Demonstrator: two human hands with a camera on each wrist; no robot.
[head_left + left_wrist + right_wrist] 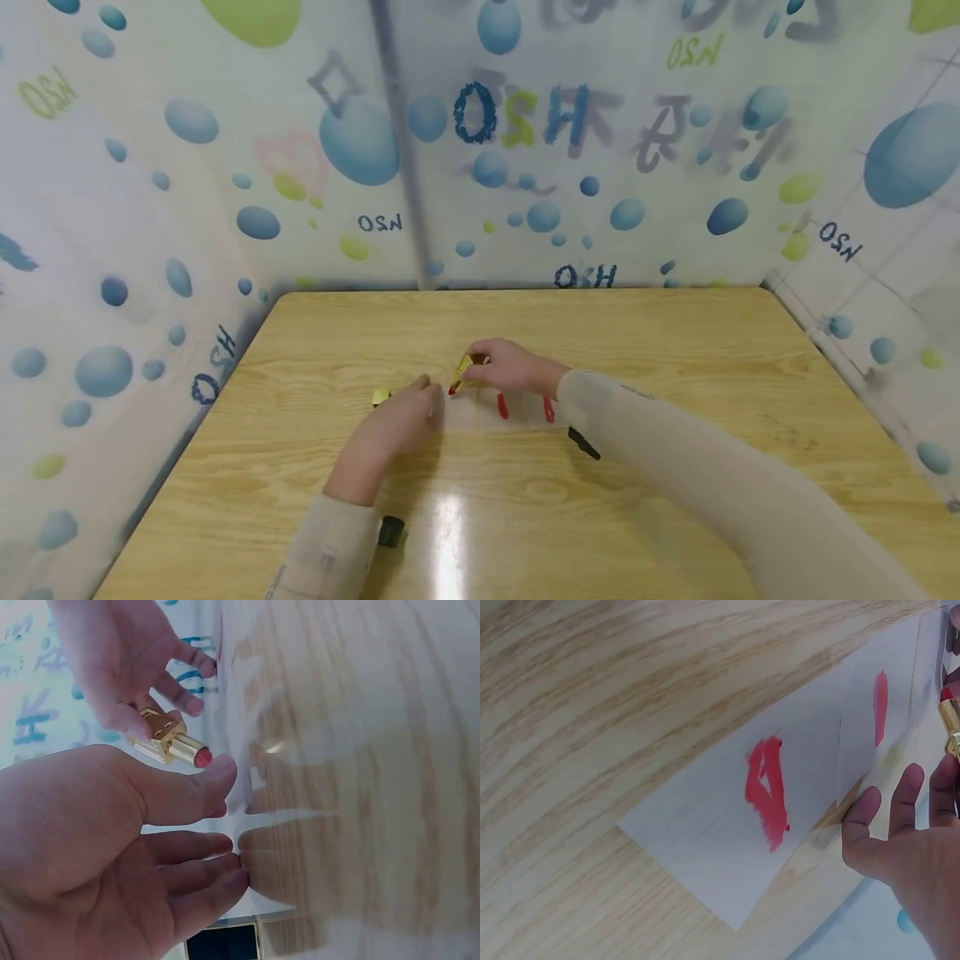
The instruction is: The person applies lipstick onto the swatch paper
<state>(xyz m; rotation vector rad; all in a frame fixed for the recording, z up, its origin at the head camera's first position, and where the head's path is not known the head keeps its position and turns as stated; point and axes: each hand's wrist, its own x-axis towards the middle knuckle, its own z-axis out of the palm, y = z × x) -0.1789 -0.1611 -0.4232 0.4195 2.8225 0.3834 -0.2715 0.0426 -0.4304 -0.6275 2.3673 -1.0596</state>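
Note:
My right hand (506, 365) pinches a gold lipstick (169, 740) with a red tip pointing down. Under that tip lies a row of white paper pieces (697, 840) on the table. Red smears mark two of them: a broad smear (769, 795) with a small gap in it and a narrower smear (880, 709). At the left end of the row, my left hand (401, 417) rests with fingertips at the paper, thumb apart from the other fingers. In the left wrist view its thumb is close to the lipstick's tip. It holds nothing that I can see.
A gold-edged black piece (223, 941) lies just left of my left hand. One dark object (583, 443) sits by the right forearm, another (391, 531) beside the left sleeve. The wooden table (637, 333) meets a bubble-patterned wall (660, 250) behind.

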